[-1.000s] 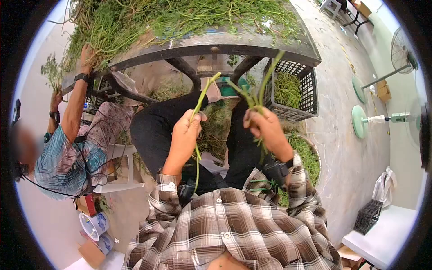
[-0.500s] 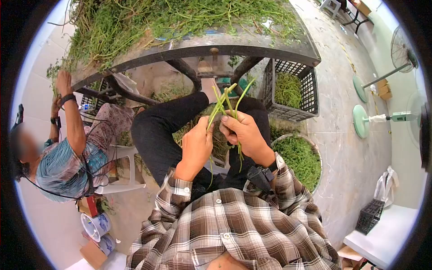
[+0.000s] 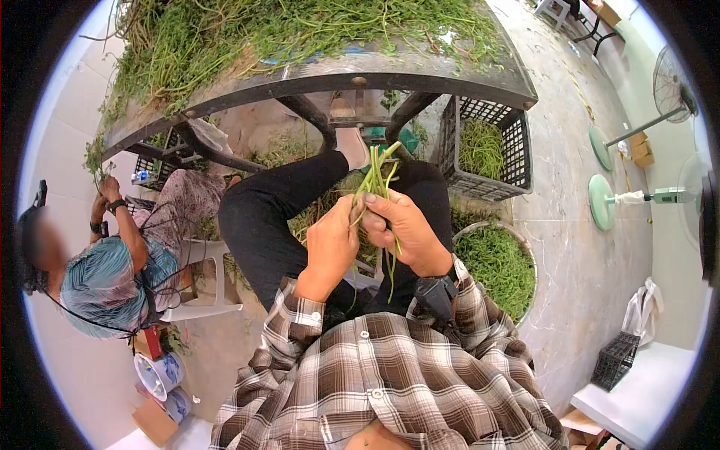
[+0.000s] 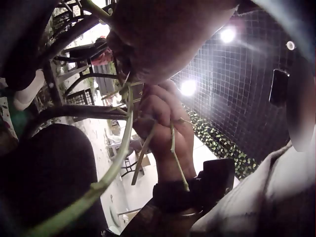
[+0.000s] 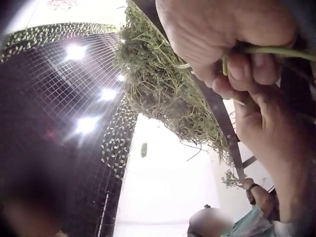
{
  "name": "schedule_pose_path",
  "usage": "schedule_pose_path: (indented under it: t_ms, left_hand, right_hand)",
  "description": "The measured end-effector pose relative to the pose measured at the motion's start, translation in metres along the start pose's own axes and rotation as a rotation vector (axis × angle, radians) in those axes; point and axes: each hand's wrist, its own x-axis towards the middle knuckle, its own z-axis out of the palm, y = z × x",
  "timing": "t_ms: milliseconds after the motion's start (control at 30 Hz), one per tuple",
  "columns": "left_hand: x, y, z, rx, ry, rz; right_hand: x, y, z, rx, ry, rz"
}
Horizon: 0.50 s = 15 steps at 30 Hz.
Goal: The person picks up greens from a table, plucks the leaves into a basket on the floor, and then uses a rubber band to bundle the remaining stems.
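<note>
Above the lap, both hands meet around a small bunch of green stems (image 3: 378,171). The right hand (image 3: 409,232) grips the bunch, its thumb lying along the stems and its fingers curled beneath. Right beside it, the left hand (image 3: 332,241) pinches stems at the bunch's left side. Tips fan out above the fingers, and thin ends hang below them. The left wrist view has a thick stem (image 4: 111,173) running down from the left hand (image 4: 168,37). Fingers of both hands touch in the right wrist view, where the right hand (image 5: 222,34) covers most of the stems.
Leafy greens (image 3: 300,34) are heaped on the table (image 3: 495,79) ahead. Under its right end stands a black crate (image 3: 487,187) of stems; a round container (image 3: 531,259) of leaves sits by the right knee. Another person (image 3: 112,277) sits at left, holding greens.
The hands were apart, each holding stems; they came together over the lap, and the stems now form one tighter bunch. The person at left drew both hands down off the table.
</note>
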Motion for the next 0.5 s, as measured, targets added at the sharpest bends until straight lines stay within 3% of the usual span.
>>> schedule_pose_path:
  t_ms: [100,133,167,267,400,500]
  left_hand:
    - [0.003,0.000,-0.007,0.032,-0.081,-0.090]
    - [0.003,-0.001,-0.010,0.017,-0.090,-0.147]
    - [0.003,-0.002,-0.012,0.001,-0.101,-0.202]
    - [0.003,0.000,-0.007,-0.102,-0.072,-0.110]
    - [0.005,0.007,-0.005,-0.118,-0.073,-0.072]
    - [0.000,-0.013,-0.009,-0.248,-0.028,-0.270]
  right_hand:
    - [-0.006,-0.016,-0.001,0.030,0.055,-0.081]
    - [-0.014,-0.034,0.009,0.067,0.156,-0.126]
    - [-0.014,-0.044,-0.002,0.112,0.092,-0.201]
    - [-0.015,-0.065,-0.020,0.208,-0.038,-0.325]
    - [-0.032,-0.081,-0.021,0.276,0.046,-0.398]
    - [-0.050,-0.115,-0.035,0.169,0.108,-0.683]
